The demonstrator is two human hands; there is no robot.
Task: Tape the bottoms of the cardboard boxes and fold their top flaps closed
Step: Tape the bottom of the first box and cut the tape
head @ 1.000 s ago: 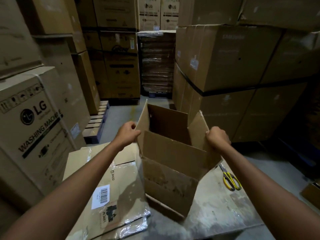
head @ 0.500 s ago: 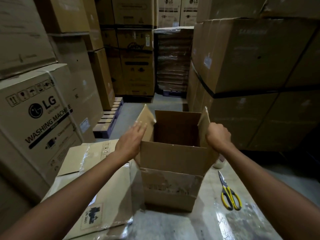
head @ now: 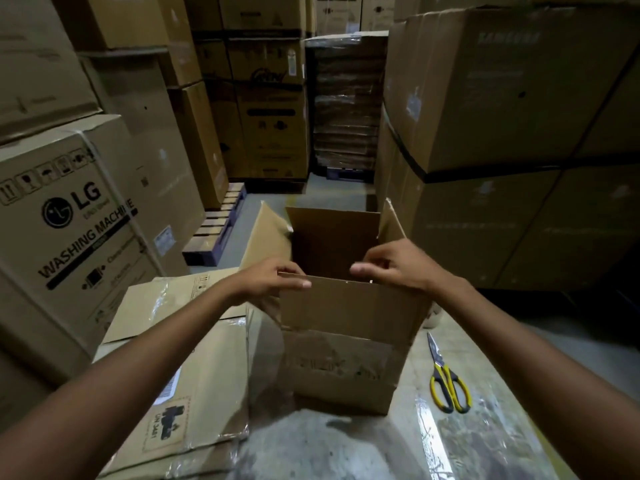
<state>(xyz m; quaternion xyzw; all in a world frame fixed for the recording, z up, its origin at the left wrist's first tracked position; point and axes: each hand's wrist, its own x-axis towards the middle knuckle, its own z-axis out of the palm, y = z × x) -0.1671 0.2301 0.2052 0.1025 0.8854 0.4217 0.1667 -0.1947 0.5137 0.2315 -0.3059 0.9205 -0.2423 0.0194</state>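
Note:
A small brown cardboard box [head: 343,372] stands upright on the work surface with all its top flaps raised. My left hand [head: 273,277] grips the top edge of the near flap [head: 346,306] at its left corner, thumb on the outside. My right hand [head: 398,265] pinches the same edge toward its right end. The left side flap [head: 265,233] leans outward and the right side flap [head: 391,223] stands up. The box's inside is dark and its bottom is hidden.
Flattened cartons [head: 183,375] wrapped in plastic lie left of the box. Yellow-handled scissors [head: 446,379] rest on the surface at the right. A large LG washing machine carton [head: 69,216], tall stacked cartons [head: 502,98] and a pallet [head: 218,230] surround the spot.
The box was turned square and set upright on the surface. Both hands left the side flaps and came inward onto the near flap's top edge.

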